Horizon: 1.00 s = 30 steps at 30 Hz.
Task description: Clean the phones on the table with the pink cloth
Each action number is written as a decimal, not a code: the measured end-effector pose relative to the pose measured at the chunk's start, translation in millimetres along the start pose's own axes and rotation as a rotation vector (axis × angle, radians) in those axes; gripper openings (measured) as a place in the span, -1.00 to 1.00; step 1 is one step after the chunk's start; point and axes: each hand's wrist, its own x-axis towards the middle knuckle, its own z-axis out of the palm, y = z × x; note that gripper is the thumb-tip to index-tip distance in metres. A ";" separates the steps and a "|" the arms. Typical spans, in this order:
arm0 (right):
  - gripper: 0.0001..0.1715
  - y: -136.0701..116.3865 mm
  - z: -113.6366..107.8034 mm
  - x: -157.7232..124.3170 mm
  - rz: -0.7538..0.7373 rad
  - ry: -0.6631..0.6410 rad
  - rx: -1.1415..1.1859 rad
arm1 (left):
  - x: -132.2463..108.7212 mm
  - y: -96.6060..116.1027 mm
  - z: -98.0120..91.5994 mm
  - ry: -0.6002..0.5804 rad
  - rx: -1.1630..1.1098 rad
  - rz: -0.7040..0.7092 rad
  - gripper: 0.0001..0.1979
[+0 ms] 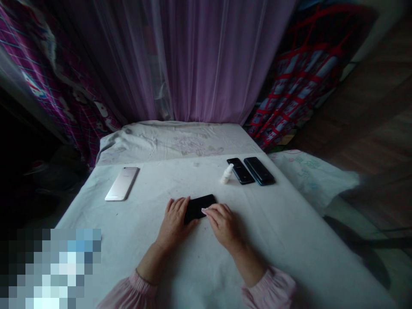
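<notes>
A black smartphone (198,207) lies on the white cloth in front of me, its dark face up. My left hand (176,218) grips its left end, fingers along the far edge and thumb along the near one. Pinched in the fingers of my right hand (222,224) is a small pale pink piece (204,210), perhaps a cloth or pad; it is over the phone's right part. Whether it touches the surface is hard to see. Beyond my right hand a small white spray bottle (227,174) stands upright.
Two dark phones, one (240,171) beside the bottle and another (259,171) to its right, lie at the back right. A silver phone (122,183) lies at the left. Purple curtains (206,64) hang behind the table (154,266). A blurred-out patch covers the lower left corner.
</notes>
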 end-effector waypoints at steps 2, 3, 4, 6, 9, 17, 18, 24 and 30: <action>-0.73 -0.5 1.5 0.3 -0.018 -0.015 0.026 | -0.1 0.0 0.3 0.001 -0.002 -0.004 -0.34; -0.73 0.4 1.9 0.3 -0.018 -0.018 0.034 | -0.1 0.0 0.6 0.002 -0.003 -0.006 -0.34; -0.73 1.8 2.2 0.2 -0.016 -0.015 0.040 | -0.1 0.0 0.8 0.002 -0.005 -0.007 -0.35; -0.74 6.1 1.8 -0.4 -0.009 0.001 0.052 | -0.2 0.1 1.2 0.004 -0.010 -0.010 -0.34; -0.74 12.7 -0.2 -1.8 0.014 0.029 0.046 | -0.3 0.2 1.4 0.003 -0.013 -0.013 -0.34; -0.63 -5.8 0.6 -0.5 0.001 0.001 0.045 | 1.1 1.1 0.8 -0.006 0.006 -0.027 -0.36; -0.59 -9.9 1.9 0.0 -0.010 -0.025 0.066 | 1.2 1.1 0.8 -0.003 0.010 -0.028 -0.37; -0.55 -8.2 8.9 -2.1 0.005 -0.001 0.198 | 0.3 -0.7 1.8 -0.002 0.018 -0.014 -0.36; -0.65 9.3 3.3 -5.1 0.084 0.062 0.111 | 0.7 -2.3 2.3 -0.013 -0.021 -0.018 -0.34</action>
